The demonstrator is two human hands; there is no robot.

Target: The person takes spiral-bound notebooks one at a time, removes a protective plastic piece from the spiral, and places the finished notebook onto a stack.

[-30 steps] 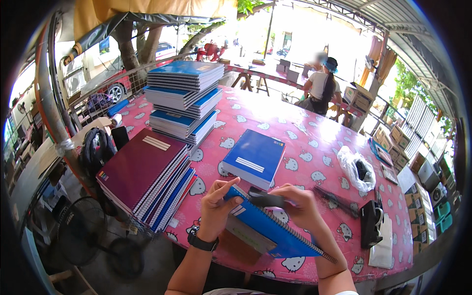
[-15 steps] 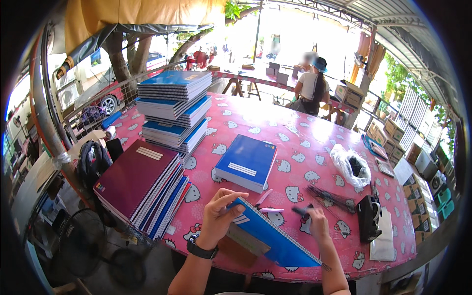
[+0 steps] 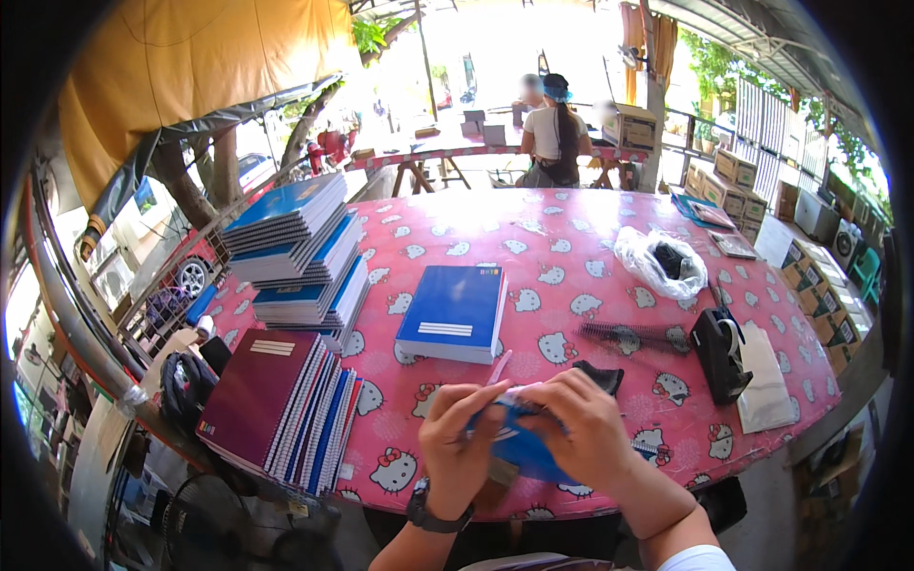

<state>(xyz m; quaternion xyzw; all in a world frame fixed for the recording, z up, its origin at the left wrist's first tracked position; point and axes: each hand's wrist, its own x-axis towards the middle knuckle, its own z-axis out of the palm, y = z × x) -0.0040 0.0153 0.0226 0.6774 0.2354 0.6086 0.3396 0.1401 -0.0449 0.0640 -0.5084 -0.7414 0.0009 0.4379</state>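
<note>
Grip (image 3: pixel 459 443) on notebook (image 3: pixel 526 455) (label seemingly hidden)

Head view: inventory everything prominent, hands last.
Table: one, pink, centre
Tall notebook stack: one, blue-topped, left
Spiral notebook pile: one, maroon-topped, near left
Notebook block: one, blue, table centre
Near notebook: one, blue, near edge
Slim handle: one, pink, near centre
Wire coils: several, dark, right
Plastic bag: one, whitish, far right
Tape dispenser: one, black, right
Cartons: several, brown, right
Tarp: one, yellow-orange, upper left
Co-worker: one, white-topped, background
Left grip: one, bare, lower centre
Right grip: one, bare, beside it
</note>
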